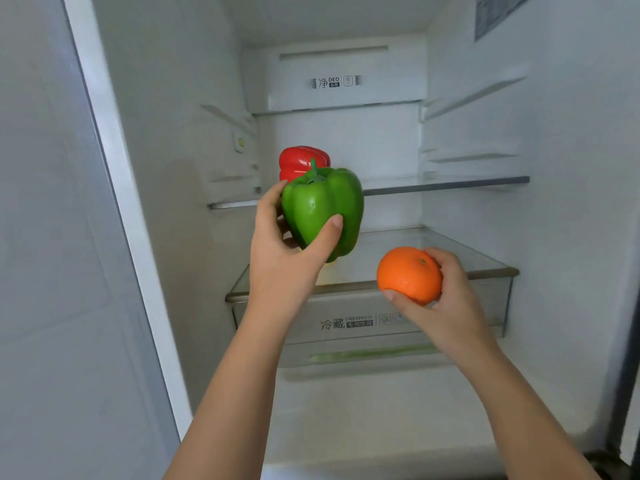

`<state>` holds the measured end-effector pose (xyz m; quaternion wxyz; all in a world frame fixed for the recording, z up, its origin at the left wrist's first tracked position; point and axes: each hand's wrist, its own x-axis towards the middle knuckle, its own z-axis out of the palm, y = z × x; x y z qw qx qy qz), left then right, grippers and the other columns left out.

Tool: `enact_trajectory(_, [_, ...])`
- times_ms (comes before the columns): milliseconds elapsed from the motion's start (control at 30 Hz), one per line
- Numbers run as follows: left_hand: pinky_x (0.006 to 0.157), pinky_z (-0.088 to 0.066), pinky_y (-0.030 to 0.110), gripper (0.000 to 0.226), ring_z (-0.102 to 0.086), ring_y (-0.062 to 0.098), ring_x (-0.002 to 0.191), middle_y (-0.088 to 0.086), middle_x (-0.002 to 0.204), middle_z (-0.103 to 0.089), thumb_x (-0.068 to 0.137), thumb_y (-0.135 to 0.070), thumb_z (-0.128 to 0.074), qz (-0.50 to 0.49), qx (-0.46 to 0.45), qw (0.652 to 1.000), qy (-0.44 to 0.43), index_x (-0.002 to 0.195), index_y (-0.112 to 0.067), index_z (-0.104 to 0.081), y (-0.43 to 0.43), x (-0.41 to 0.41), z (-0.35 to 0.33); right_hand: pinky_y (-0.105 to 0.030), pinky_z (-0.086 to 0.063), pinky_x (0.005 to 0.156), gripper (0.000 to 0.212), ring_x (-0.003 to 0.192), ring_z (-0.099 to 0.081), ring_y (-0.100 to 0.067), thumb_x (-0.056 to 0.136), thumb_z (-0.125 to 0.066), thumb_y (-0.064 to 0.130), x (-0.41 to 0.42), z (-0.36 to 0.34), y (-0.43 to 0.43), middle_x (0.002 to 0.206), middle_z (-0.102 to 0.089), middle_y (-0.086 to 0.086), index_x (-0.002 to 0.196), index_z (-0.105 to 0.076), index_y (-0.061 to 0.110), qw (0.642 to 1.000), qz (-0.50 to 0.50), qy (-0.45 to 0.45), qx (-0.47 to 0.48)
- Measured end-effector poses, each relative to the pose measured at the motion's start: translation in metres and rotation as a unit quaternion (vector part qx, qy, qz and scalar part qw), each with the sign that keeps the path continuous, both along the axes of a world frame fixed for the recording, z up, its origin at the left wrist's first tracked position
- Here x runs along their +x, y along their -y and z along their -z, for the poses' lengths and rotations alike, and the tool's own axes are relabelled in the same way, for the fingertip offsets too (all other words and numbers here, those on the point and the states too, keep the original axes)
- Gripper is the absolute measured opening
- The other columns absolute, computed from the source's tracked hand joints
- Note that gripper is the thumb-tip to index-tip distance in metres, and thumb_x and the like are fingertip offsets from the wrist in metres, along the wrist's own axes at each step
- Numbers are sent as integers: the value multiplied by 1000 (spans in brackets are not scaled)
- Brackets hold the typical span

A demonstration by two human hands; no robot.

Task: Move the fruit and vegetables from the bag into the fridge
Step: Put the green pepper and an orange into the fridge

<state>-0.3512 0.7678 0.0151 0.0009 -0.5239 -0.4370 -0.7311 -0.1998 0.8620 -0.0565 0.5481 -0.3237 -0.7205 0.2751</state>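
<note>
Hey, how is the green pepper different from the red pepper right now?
The green pepper is green, the red pepper red. The green pepper is gripped in the left hand, out in front; the red pepper appears to sit on the glass shelf, no hand on it. The green pepper shows nearly whole, stem up; the red pepper is partly hidden behind it. Both are glossy, ribbed bell peppers.

Not much else around tbh: a plain grey panel (52,237) fills the left side, with a silver trim strip (114,188) running down its edge. Printed sticker (495,12) top right, DEO badge (334,81) at the back, and a small white switch (239,142) left of it, lower down.
</note>
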Motion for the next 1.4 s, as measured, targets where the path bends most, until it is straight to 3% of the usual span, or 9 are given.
enact_trajectory(133, [70,-46,11,50,-57,-3,90,-17,107,-53,64,-29,-70,8,16,1000,-3,106,-39,-45,-23,3,-28,-27,-37,79,74,102,-46,-14,68,-78,29,-1,-10,-28,131,-41,1,130,-38,25,1000,3,-20,0])
enact_trajectory(300, [78,-54,30,68,-58,14,102,-1,117,-54,62,-32,-71,26,9,1000,-8,124,-21,-44,-61,7,-60,-29,-40,81,72,102,-47,-13,67,-79,28,-7,-20,-51,128,-42,4,128,-40,25,999,1,-48,11])
enact_trajectory(433, [74,-54,25,79,-59,13,101,3,118,-57,59,-35,-73,41,-61,997,-31,130,-17,-43,-94,2,-76,-28,-41,78,73,102,-47,-14,67,-79,28,-12,-22,-63,128,-40,5,128,-39,27,999,-9,-44,15])
enact_trajectory(567, [65,-52,16,69,-59,7,90,2,118,-56,71,-25,-79,38,-124,989,-70,130,-16,-43,-119,-7,-86,-21,-38,69,76,100,-45,-12,67,-79,30,-12,-22,-72,126,-36,8,130,-36,28,999,-5,-34,11])
enact_trajectory(733, [94,-48,37,60,-56,22,110,5,123,-53,75,-15,-75,110,-213,968,-70,127,-9,-46,-144,-20,-101,-20,-38,67,75,100,-45,-13,67,-78,31,-11,-23,-77,125,-34,10,129,-34,31,999,-7,-41,1])
enact_trajectory(900, [95,-48,43,66,-58,30,108,15,123,-54,75,-10,-74,141,-275,950,-40,131,-3,-40,-169,-30,-112,-19,-37,67,74,100,-46,-13,67,-79,30,-12,-23,-79,124,-35,9,127,-35,31,999,-6,-49,-7])
enact_trajectory(967, [93,-48,42,68,-58,31,106,16,121,-54,74,-10,-75,121,-290,949,-32,131,-5,-38,-177,-31,-114,-17,-38,66,74,100,-46,-13,67,-79,30,-12,-22,-80,125,-36,9,127,-35,30,999,-6,-53,-8])
enact_trajectory(1100, [77,-50,29,69,-57,27,103,13,117,-52,74,-11,-76,66,-310,945,-75,130,-7,-37,-185,-30,-118,-14,-36,65,74,99,-46,-12,68,-78,31,-13,-22,-82,123,-35,9,128,-34,30,999,-7,-49,-14])
enact_trajectory(1400, [83,-47,31,76,-54,26,107,12,123,-50,73,-11,-77,38,-337,935,-100,135,-10,-33,-191,-32,-119,-15,-36,65,69,98,-45,-10,68,-78,32,-10,-22,-81,120,-34,11,117,-30,40,999,-7,-47,-10])
